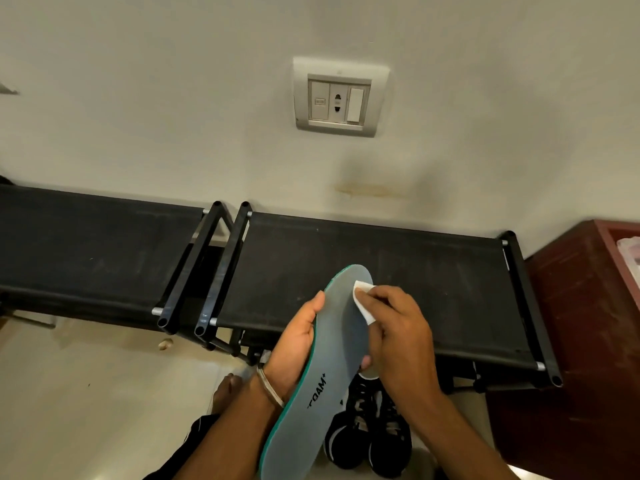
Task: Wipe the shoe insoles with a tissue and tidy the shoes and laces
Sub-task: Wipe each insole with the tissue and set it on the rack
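A long grey insole (325,362) with a green edge and black lettering is held up in front of me, toe end pointing away. My left hand (298,341) grips its left edge from underneath. My right hand (391,330) presses a folded white tissue (363,303) against the insole's upper part near the toe. A pair of black shoes (370,434) with black laces stands on the floor below the insole, partly hidden by it and by my right forearm. A second pale insole end (369,370) shows just under my right hand.
Two black fabric shoe racks (381,265) stand side by side against a white wall with a socket plate (339,98). A dark red cabinet (581,341) is at the right. My bare foot (225,389) rests on the pale tiled floor (86,393).
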Motion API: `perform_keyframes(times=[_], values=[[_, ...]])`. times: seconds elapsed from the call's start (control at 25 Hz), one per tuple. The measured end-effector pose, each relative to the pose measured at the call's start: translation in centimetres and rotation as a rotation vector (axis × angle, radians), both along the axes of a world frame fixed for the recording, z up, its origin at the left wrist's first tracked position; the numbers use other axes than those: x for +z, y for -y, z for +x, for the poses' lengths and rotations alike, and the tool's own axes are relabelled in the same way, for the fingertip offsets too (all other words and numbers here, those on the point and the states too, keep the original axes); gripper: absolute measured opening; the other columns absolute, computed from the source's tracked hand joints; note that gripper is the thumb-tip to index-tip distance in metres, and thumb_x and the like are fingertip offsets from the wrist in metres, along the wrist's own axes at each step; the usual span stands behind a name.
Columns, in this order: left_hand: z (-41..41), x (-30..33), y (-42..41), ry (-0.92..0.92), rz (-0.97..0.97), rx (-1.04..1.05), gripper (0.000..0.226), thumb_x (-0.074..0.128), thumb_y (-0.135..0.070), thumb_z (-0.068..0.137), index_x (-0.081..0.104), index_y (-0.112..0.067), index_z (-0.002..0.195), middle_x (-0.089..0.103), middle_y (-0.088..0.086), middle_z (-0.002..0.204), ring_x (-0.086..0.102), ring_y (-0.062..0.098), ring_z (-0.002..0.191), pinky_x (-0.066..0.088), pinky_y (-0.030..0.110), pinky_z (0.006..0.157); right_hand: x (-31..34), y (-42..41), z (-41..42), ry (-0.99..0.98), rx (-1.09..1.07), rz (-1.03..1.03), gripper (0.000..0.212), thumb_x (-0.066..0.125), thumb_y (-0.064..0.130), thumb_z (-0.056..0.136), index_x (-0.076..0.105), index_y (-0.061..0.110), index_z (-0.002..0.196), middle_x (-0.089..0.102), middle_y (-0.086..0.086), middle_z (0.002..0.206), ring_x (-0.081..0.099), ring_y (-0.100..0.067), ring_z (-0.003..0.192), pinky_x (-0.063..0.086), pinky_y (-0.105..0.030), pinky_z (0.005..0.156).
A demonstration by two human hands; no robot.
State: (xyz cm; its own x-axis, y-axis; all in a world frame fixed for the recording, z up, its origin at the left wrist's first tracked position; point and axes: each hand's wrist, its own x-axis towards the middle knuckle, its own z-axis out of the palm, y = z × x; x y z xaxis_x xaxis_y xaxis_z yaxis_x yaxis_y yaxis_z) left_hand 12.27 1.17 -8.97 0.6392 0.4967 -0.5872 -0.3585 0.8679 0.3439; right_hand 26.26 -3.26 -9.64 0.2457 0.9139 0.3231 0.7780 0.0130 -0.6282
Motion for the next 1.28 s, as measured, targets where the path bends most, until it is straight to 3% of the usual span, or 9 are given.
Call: perform_keyframes(times=[0.12, 0.28, 0.44, 0.6, 0.72, 0.88, 1.04, 1.16, 1.28], values=[[-0.3, -0.1, -0.4, 0.02, -0.07, 0.02, 0.066, 0.046, -0.051, 0.094, 0.049, -0.004, 0.14, 0.053, 0.017, 0.139, 0.051, 0.028, 0.129, 0.037, 0.036, 0.111, -0.3, 0.6, -2.5, 0.062, 0.19, 0.054, 0.036, 0.046, 0.016, 0.089, 0.075, 0.009, 0.109, 0.068, -0.001, 0.108, 0.06, -0.013, 0.1, 0.049, -0.019, 0.09], [-0.4, -0.3, -0.3, -0.02, -0.028, -0.038, 0.059, 0.04, -0.052, 0.094, 0.07, -0.006, 0.116, 0.067, 0.021, 0.109, 0.066, 0.032, 0.093, 0.051, 0.044, 0.082, -1.2, -1.3, 0.7, 0.059, -0.094, 0.055, 0.03, 0.059, 0.0, 0.085, 0.075, 0.007, 0.11, 0.07, -0.006, 0.112, 0.062, -0.017, 0.103, 0.057, -0.031, 0.089], [-0.3, 0.4, -0.5, 0.02, -0.14, 0.041, 0.053, 0.044, -0.042, 0.095, 0.058, -0.008, 0.133, 0.059, 0.006, 0.121, 0.059, 0.018, 0.116, 0.042, 0.029, 0.105, -0.7, -0.4, -2.7, 0.106, 0.1, 0.135, 0.033, 0.049, 0.009, 0.087, 0.076, 0.003, 0.104, 0.071, -0.007, 0.107, 0.058, -0.012, 0.102, 0.041, -0.014, 0.099], [0.1, 0.0, -0.2, 0.016, -0.019, -0.022, 0.048, 0.044, -0.04, 0.096, 0.067, -0.005, 0.118, 0.069, 0.016, 0.104, 0.068, 0.027, 0.091, 0.052, 0.04, 0.085, -1.1, -1.2, -0.3, -0.033, -0.049, 0.053, 0.039, 0.052, -0.002, 0.079, 0.076, 0.009, 0.106, 0.069, -0.002, 0.112, 0.064, -0.017, 0.103, 0.045, -0.014, 0.095], [0.4, 0.2, -0.3, 0.044, -0.047, -0.011, 0.053, 0.073, -0.03, 0.081, 0.063, 0.001, 0.122, 0.067, 0.018, 0.105, 0.068, 0.028, 0.093, 0.056, 0.036, 0.083, -0.7, -0.7, -1.5, 0.033, 0.056, 0.099, 0.036, 0.049, 0.005, 0.084, 0.074, 0.007, 0.11, 0.069, -0.004, 0.114, 0.056, -0.01, 0.11, 0.038, -0.009, 0.103], [0.3, -0.6, -0.4, -0.089, 0.045, -0.144, 0.062, 0.047, -0.049, 0.09, 0.06, 0.0, 0.126, 0.062, 0.024, 0.103, 0.063, 0.031, 0.08, 0.049, 0.04, 0.068, -1.1, -1.6, 0.8, -0.048, -0.117, 0.066, 0.038, 0.064, -0.011, 0.08, 0.074, 0.009, 0.11, 0.068, -0.003, 0.116, 0.056, -0.008, 0.11, 0.046, -0.018, 0.101], [0.3, -0.7, -0.3, -0.064, 0.032, -0.066, 0.051, 0.049, -0.045, 0.086, 0.074, -0.006, 0.105, 0.068, 0.015, 0.092, 0.066, 0.025, 0.079, 0.052, 0.036, 0.072, -0.7, -0.8, -1.1, 0.061, 0.066, 0.151, 0.033, 0.051, 0.001, 0.084, 0.075, 0.004, 0.106, 0.07, -0.008, 0.112, 0.054, -0.01, 0.11, 0.036, -0.009, 0.105], [0.4, -0.6, -0.3, -0.068, 0.064, -0.111, 0.053, 0.045, -0.049, 0.092, 0.074, -0.006, 0.105, 0.067, 0.019, 0.096, 0.064, 0.029, 0.077, 0.049, 0.04, 0.067, -0.7, -1.2, 0.5, -0.036, -0.078, 0.087, 0.038, 0.06, -0.012, 0.08, 0.075, 0.008, 0.108, 0.069, -0.004, 0.115, 0.055, -0.008, 0.111, 0.042, -0.014, 0.103], [0.6, 0.4, -0.3, 0.008, 0.027, -0.056, 0.041, 0.073, -0.035, 0.08, 0.072, -0.002, 0.105, 0.069, 0.016, 0.092, 0.068, 0.028, 0.081, 0.055, 0.038, 0.072, -0.5, -0.5, -0.9, 0.024, 0.043, 0.136, 0.034, 0.05, -0.002, 0.083, 0.075, 0.004, 0.106, 0.07, -0.007, 0.111, 0.055, -0.008, 0.109, 0.037, -0.008, 0.104]])
